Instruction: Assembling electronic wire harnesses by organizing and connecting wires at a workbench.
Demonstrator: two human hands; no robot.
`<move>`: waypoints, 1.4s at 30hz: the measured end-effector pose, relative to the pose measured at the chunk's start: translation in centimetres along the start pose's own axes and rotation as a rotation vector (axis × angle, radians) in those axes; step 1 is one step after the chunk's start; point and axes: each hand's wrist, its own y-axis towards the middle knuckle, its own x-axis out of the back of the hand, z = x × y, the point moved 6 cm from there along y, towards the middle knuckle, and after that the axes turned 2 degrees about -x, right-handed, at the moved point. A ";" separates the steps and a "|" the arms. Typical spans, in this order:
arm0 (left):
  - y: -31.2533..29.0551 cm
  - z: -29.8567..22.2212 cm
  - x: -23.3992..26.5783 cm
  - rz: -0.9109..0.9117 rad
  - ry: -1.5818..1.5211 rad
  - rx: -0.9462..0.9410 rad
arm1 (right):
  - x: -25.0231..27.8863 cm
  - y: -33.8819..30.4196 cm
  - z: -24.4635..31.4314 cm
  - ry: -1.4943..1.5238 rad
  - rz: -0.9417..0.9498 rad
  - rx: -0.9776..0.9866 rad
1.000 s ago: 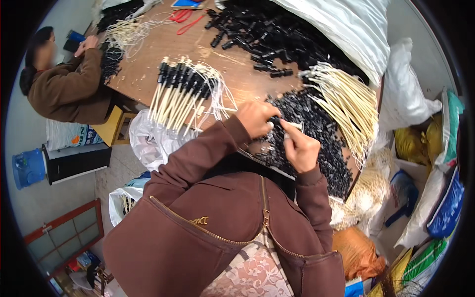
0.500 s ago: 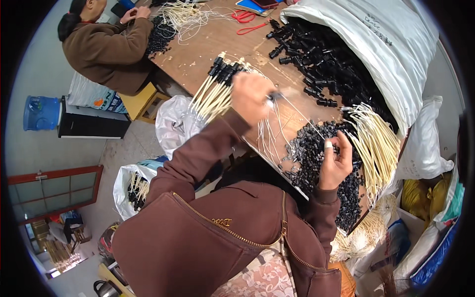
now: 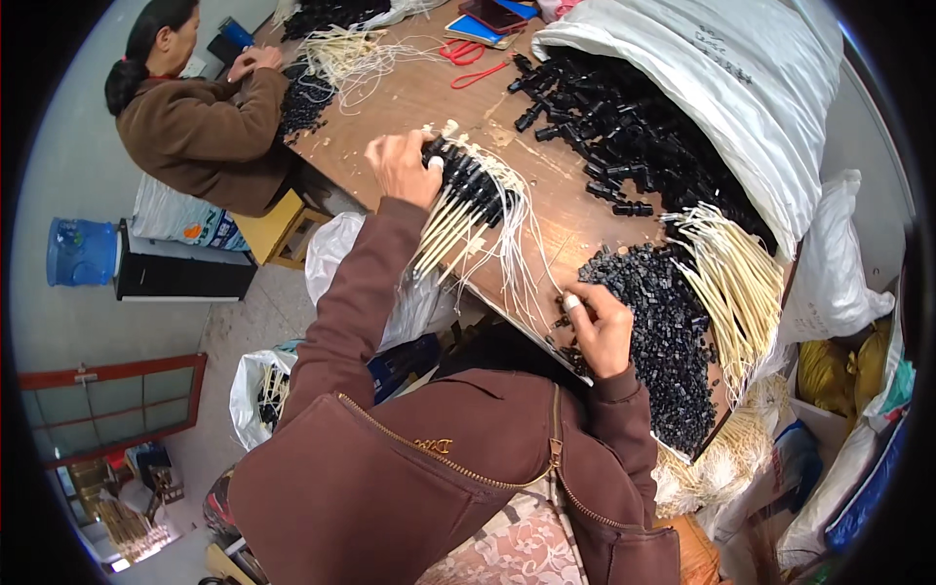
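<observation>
At the left end of a row of black plastic connectors (image 3: 470, 175), my left hand (image 3: 402, 170) is closed on one black connector, partly hidden by the fingers. Pale sticks (image 3: 450, 234) stick out from these connectors toward the table's near edge, and thin white cords (image 3: 525, 249) trail to the right. My right hand (image 3: 604, 331) is beside the near-left edge of a heap of small black pieces (image 3: 653, 331). Its thumb and forefinger are pinched at the end of a white cord. White wrapping shows on both thumbs.
Loose black connectors (image 3: 609, 136) spill from a large white sack (image 3: 673, 58). Pale cord-ended sticks (image 3: 736, 302) lie at the table's right edge. Red scissors (image 3: 468, 54) rest farther back. Another person (image 3: 200, 127) works at the far left, near more white cords (image 3: 341, 54).
My left hand has moved left from mid-table to the end of the connector row. My right hand has shifted left and slightly nearer. The cord stretched between them no longer shows.
</observation>
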 end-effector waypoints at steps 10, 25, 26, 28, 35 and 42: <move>-4.3 -18.6 0.8 0.143 -0.628 -0.445 | 0.7 3.5 -4.4 1.023 -0.087 -0.491; -4.8 -16.2 2.4 0.076 -0.438 -0.565 | 0.9 1.9 -0.3 0.125 -0.372 -0.066; -4.9 -15.9 2.7 0.075 -0.433 -0.560 | 0.7 1.9 -0.1 0.127 -0.366 -0.063; -5.0 -15.4 3.2 0.065 -0.391 -0.544 | 0.2 2.1 0.3 0.115 -0.383 -0.036; -4.5 -11.2 2.1 0.222 -0.217 -0.313 | -1.2 2.2 1.8 0.374 -0.270 -0.166; -0.5 -0.6 -1.2 -0.067 0.002 -0.031 | -4.6 -0.6 5.6 0.184 0.320 0.181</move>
